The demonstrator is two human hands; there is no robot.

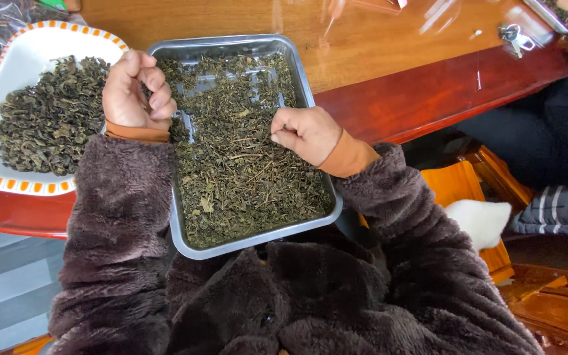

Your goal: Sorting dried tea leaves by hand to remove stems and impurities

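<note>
Left hand: my left hand [136, 89] is curled shut at the left rim of the rectangular grey metal tray [226, 46], fingers folded in on what I judge to be a small pinch of leaf; what is inside the fist is hidden.
Right hand: my right hand [305, 133] hovers low over the middle of the tray, thumb and forefinger pinched together on a thin stem or leaf bit, too small to tell which.
Leaves in tray: loose dried dark green tea leaves [244, 171] cover most of the tray floor, thicker toward me, with bare metal showing near the far end.
Sorted pile: a heap of dried dark leaves [47, 121] lies on the white oblong plate with an orange-checked rim [14, 49], just left of the tray.
Progress: I judge the picking-over well underway but not finished; a good heap is on the plate, and much mixed leaf and stem remains in the tray.
Edges: the tray overhangs the near edge of the red-brown wooden bench [428, 98] and rests toward my lap, so it could tip.
Open room: bare bench lies beyond and right of the tray; the plate closes off the left.
Neighbour: another person's dark sleeve [560, 118] sits at the far right, well apart from my hands.
</note>
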